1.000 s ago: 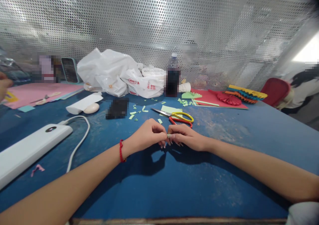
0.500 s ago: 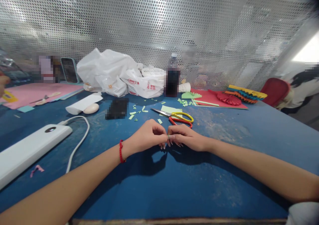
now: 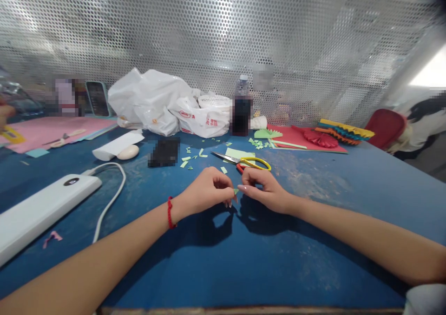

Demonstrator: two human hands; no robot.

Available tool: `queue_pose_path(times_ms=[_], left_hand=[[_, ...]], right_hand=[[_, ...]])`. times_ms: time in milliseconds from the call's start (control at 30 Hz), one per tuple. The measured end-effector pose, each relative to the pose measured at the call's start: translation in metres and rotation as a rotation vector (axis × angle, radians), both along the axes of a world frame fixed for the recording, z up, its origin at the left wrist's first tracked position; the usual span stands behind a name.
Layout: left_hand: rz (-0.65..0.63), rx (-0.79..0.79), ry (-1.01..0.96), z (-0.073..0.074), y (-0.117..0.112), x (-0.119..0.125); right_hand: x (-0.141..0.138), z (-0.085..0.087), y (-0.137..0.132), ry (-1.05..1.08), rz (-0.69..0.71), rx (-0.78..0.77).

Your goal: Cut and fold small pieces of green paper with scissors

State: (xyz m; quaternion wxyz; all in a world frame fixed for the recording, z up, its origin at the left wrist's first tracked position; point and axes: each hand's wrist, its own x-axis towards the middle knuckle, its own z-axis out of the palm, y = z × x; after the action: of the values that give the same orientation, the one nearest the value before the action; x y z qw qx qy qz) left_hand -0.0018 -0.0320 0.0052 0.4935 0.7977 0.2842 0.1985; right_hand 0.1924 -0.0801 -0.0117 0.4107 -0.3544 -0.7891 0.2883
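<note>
My left hand [image 3: 209,190], with a red braided cord at its wrist, holds a tiny folded piece of green paper [image 3: 236,191] between thumb and fingertips, just above the blue table [image 3: 209,278]. From the other side, my right hand [image 3: 263,189] is curled in a pinch, its thumb tip at the paper's right edge. Its other fingertips are partly hidden. Directly behind my right hand lie scissors [image 3: 240,160] with one yellow and one red handle, blades pointing left. They rest partly over a light green paper sheet [image 3: 249,154]. Small green paper scraps [image 3: 184,164] are scattered beyond my left hand.
At left lie a white power bank [image 3: 45,213] with a cable [image 3: 121,175] and a white mouse-like object [image 3: 127,152]. White plastic bags [image 3: 149,101] and a dark bottle [image 3: 241,110] stand behind. Red paper [image 3: 292,134] with folded paper fans [image 3: 318,137] lies at back right.
My right hand has shifted slightly right and its fingers have drawn back from my left fingertips, so more of the green paper piece shows. My left hand stays nearly still.
</note>
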Motion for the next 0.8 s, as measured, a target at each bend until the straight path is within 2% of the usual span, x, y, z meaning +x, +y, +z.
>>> queue_pose_path(times_ms=[100, 167, 233, 300, 367, 533, 700, 800], left_hand=[[0.019, 0.082, 0.005, 0.001, -0.001, 0.0], [0.048, 0.195, 0.013, 0.002, -0.002, 0.0], [0.076, 0.373, 0.027, 0.002, -0.003, -0.001], [0.086, 0.545, 0.042, 0.003, -0.003, -0.002], [0.086, 0.638, 0.05, 0.002, -0.003, -0.003], [0.093, 0.65, 0.04, 0.002, -0.004, -0.004], [0.062, 0.668, 0.054, 0.002, -0.007, -0.002], [0.048, 0.627, 0.029, 0.004, -0.008, -0.003]], right_hand=[[-0.002, 0.0, -0.008, -0.003, -0.066, 0.161], [-0.005, 0.0, -0.011, -0.053, -0.026, 0.151], [-0.007, 0.0, -0.013, -0.127, -0.009, 0.113], [-0.008, -0.001, -0.012, -0.204, -0.032, 0.082], [-0.009, -0.001, -0.011, -0.251, -0.076, 0.073], [-0.009, -0.003, -0.007, -0.231, -0.128, 0.004], [-0.008, -0.001, -0.004, -0.069, -0.024, -0.204], [-0.008, 0.0, -0.002, 0.014, 0.026, -0.303]])
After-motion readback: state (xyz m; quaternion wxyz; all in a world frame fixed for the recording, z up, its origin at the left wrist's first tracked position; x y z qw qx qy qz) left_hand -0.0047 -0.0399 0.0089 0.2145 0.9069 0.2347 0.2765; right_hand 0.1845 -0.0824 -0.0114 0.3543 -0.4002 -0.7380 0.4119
